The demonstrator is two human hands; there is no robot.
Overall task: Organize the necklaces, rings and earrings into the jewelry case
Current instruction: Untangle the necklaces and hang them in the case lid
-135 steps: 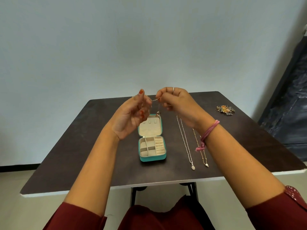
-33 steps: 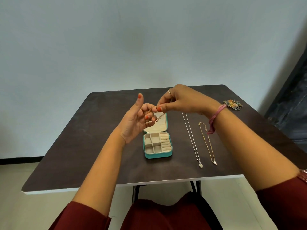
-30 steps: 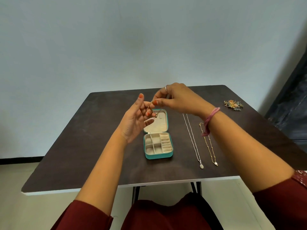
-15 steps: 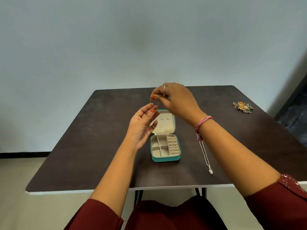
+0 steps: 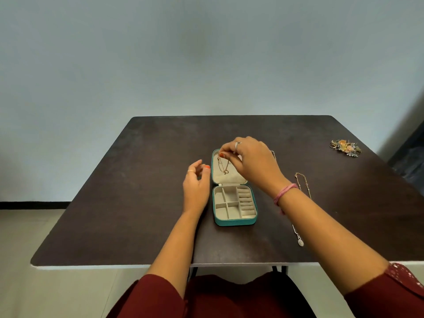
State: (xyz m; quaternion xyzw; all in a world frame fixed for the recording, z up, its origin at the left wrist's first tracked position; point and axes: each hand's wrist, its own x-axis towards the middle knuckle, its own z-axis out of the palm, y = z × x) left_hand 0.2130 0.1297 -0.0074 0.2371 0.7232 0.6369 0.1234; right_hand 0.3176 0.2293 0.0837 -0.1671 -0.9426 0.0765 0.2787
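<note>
A thin gold necklace (image 5: 223,165) is pinched in the grip of the right hand (image 5: 251,161) and hangs against the raised lid of the open teal jewelry case (image 5: 234,222). The left hand (image 5: 195,182) is held just left of the case, fingers loosely curled, nothing in it. Bare tabletop (image 5: 137,191) lies to the left. A silver necklace (image 5: 300,242) and a gold chain (image 5: 304,182) are partly hidden by the right forearm. A small jewelry cluster (image 5: 345,146), hard to make out, lies near the far right edge.

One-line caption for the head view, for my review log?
Right hand pinches a gold necklace against the open teal jewelry case lid; left hand hovers beside it.
</note>
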